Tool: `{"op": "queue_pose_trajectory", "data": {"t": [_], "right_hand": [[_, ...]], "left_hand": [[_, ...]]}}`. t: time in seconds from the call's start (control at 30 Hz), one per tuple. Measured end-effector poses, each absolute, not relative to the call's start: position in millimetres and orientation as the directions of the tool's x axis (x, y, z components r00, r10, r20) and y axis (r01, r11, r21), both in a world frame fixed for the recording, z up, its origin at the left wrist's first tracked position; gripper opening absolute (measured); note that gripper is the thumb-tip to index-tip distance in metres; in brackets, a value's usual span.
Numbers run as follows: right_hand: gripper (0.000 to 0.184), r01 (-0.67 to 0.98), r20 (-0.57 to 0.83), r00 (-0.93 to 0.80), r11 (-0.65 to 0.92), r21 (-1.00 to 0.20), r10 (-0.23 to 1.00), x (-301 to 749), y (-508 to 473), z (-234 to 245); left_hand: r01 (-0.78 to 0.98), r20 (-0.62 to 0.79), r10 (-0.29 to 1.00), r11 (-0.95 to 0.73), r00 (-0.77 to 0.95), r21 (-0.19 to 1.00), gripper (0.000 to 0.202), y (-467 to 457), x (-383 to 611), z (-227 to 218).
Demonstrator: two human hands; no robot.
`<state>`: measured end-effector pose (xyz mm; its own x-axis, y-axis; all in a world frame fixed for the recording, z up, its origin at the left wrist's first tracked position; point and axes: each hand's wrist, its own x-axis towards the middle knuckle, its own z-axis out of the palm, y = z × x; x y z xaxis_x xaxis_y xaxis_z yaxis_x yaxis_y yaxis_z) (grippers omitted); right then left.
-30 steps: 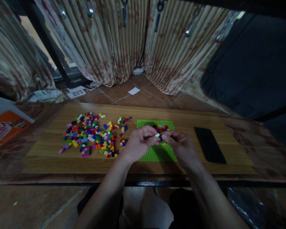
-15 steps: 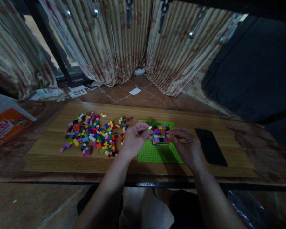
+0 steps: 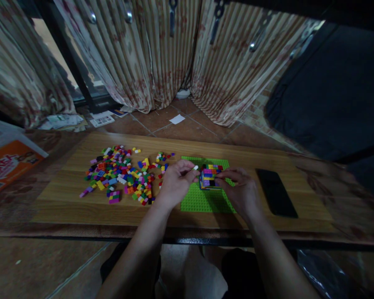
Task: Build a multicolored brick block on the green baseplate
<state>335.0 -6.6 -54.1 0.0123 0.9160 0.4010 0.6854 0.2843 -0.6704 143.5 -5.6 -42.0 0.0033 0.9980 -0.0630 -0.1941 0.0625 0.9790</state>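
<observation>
A multicoloured toy-brick structure [image 3: 208, 182] stands on the green baseplate [image 3: 193, 203], with layers of purple, black, yellow and blue bricks. My left hand [image 3: 176, 180] is closed at the structure's left side, and a small white brick [image 3: 195, 167] shows at its fingertips. At the right side, the thumb and fingers of my right hand [image 3: 241, 189] are pinched together against the structure's upper part. Whatever lies between those fingertips is too small and covered to make out.
Many loose bricks [image 3: 121, 178] lie spread over the left half of the wooden board [image 3: 65, 207]. A black phone [image 3: 276, 193] rests right of the baseplate. An orange-labelled plastic container [image 3: 9, 166] stands at the far left.
My right hand has shifted slightly left, its fingertips further over the structure. The left hand stays almost in place with the white brick.
</observation>
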Motion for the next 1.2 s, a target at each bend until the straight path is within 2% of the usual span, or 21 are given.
{"op": "queue_pose_trajectory", "data": {"t": [0.13,0.3,0.47,0.7,0.83,1.2], "right_hand": [[0.014,0.727,0.445,-0.006,0.309,-0.613,0.896,334,-7,-55],[0.016,0.81,0.523,-0.101,0.375,-0.451,0.847,333,-10,-52],[0.016,0.844,0.51,-0.201,0.412,-0.344,0.837,333,-16,-46],[0.021,0.885,0.465,-0.231,0.383,-0.264,0.855,331,-21,-39],[0.022,0.889,0.461,-0.243,0.386,-0.245,0.853,329,-23,-39],[0.024,0.875,0.484,-0.223,0.393,-0.283,0.846,326,-25,-45]], "left_hand": [[-0.189,-0.057,0.998,0.056,0.0,0.98,0.008,-5,143,-43],[-0.177,-0.059,0.998,0.057,-0.003,0.983,0.008,-4,143,-45],[-0.167,-0.057,0.998,0.055,-0.005,0.984,0.009,-4,142,-46],[-0.159,-0.072,0.997,0.072,0.003,0.985,0.008,-4,142,-44],[-0.171,-0.073,0.997,0.073,0.009,0.983,0.009,-4,143,-44],[-0.16,-0.085,0.996,0.085,0.004,0.983,0.008,-5,142,-41]]}}
